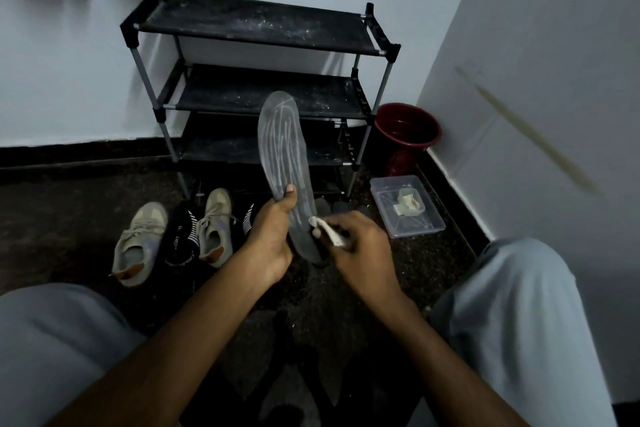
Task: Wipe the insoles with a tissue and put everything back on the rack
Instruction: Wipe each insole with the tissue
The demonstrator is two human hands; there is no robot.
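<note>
The rack (256,22) stands far off by the wall. The shelves I can see have nothing on them, so nothing is back yet. Two shoes (138,243) lie on the floor, left of the middle, with dark socks (181,236) beside them. The insole (282,139) is held up in the middle, in front of the rack, toe end up. The left hand (270,239) grips it low down, with the thumb on its face. The right hand (360,246) pinches a small tissue (329,234) and presses it on the insole near the heel. I think the wiping is only partly done. Putting everything back is all left to do.
</note>
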